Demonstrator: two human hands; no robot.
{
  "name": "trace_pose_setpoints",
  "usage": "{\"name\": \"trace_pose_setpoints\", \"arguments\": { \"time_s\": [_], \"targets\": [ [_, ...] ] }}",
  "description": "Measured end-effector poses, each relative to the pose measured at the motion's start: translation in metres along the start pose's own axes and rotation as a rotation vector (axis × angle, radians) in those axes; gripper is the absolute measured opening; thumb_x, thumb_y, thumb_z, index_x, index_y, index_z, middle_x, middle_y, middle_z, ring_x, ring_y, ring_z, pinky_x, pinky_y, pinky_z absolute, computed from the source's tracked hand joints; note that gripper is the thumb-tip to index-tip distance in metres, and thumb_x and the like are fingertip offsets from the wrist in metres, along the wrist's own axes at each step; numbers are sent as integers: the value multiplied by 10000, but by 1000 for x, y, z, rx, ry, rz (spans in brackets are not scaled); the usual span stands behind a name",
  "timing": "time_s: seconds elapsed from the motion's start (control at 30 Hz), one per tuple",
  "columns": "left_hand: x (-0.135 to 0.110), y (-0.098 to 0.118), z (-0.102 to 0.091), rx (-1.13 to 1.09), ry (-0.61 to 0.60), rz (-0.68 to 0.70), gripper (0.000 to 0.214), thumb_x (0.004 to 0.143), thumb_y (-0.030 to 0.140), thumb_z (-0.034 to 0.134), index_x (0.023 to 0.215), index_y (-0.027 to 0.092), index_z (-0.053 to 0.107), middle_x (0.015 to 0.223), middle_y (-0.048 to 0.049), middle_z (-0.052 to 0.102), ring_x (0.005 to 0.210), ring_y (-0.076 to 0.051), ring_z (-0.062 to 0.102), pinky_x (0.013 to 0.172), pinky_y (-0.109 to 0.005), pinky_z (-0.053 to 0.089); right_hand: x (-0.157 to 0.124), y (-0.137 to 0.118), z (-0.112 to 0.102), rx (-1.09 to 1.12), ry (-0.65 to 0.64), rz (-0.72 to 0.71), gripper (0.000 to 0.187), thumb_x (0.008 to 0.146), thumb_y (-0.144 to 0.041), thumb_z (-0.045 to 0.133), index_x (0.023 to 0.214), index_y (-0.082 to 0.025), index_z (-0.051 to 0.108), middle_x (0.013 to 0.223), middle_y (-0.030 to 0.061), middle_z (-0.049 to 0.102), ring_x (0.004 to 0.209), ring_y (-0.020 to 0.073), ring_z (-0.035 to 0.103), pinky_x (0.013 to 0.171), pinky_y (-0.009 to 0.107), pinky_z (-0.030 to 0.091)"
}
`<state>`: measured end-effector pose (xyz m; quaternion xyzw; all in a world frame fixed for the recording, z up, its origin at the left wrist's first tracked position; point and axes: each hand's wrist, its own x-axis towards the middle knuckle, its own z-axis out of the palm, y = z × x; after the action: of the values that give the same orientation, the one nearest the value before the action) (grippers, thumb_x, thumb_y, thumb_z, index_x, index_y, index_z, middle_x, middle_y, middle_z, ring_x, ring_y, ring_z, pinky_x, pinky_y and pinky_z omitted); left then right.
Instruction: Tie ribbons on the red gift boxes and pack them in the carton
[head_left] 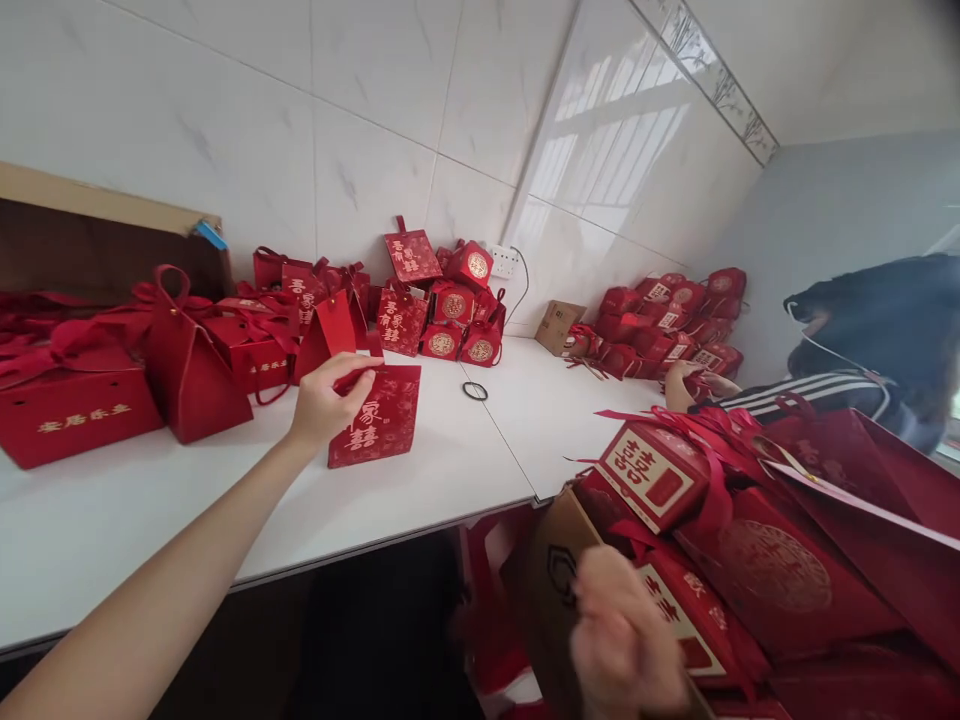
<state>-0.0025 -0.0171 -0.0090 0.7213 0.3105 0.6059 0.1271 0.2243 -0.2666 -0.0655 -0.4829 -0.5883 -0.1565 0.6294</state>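
Note:
My left hand (pixel 330 400) is closed on the top edge of a red gift box (pixel 394 420) with gold characters, which stands upright on the white table. My right hand (pixel 619 635) is smeared by motion in front of a cardboard carton (pixel 544 560) at the lower right. Its fingers look curled, but I cannot make out whether anything is in them. Red candy boxes with cream labels, such as this one (pixel 652 475), are heaped in the carton with ribbons hanging over them.
Finished-looking red boxes with bows (pixel 82 400) crowd the left of the white table (pixel 465 450). More red boxes (pixel 454 305) are stacked against the tiled wall. A black ring (pixel 475 391) lies mid-table. At the right, a person in dark, striped sleeves (pixel 810 395) handles red boxes.

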Motion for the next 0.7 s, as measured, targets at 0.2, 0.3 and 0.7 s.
{"name": "trace_pose_setpoints", "arguments": {
  "time_s": [0.2, 0.3, 0.7],
  "targets": [
    [1, 2, 0, -11, 2, -9, 194, 790, 295, 544, 861, 195, 694, 918, -32, 701, 895, -167, 646, 901, -285, 500, -16, 23, 12, 42, 240, 259, 263, 893, -177, 413, 630, -197, 411, 568, -38, 409, 500, 105, 426, 462, 229, 361],
    [1, 3, 0, -14, 1, -26, 203, 792, 307, 537, 858, 194, 691, 913, -35, 699, 885, -169, 645, 884, -285, 507, -27, 28, 10, 8, 44, 124, 282, 875, -211, 456, 595, -196, 429, 549, -27, 425, 494, 113, 434, 457, 232, 370],
    [-1, 1, -2, -30, -22, 0, 208, 817, 267, 516, 892, 188, 694, 920, -31, 700, 878, -151, 645, 858, -253, 511, -14, 21, 26, -298, 40, 58, 214, 843, -136, 473, 643, -211, 465, 488, -46, 434, 389, 110, 415, 382, 228, 331]
  ]
}}
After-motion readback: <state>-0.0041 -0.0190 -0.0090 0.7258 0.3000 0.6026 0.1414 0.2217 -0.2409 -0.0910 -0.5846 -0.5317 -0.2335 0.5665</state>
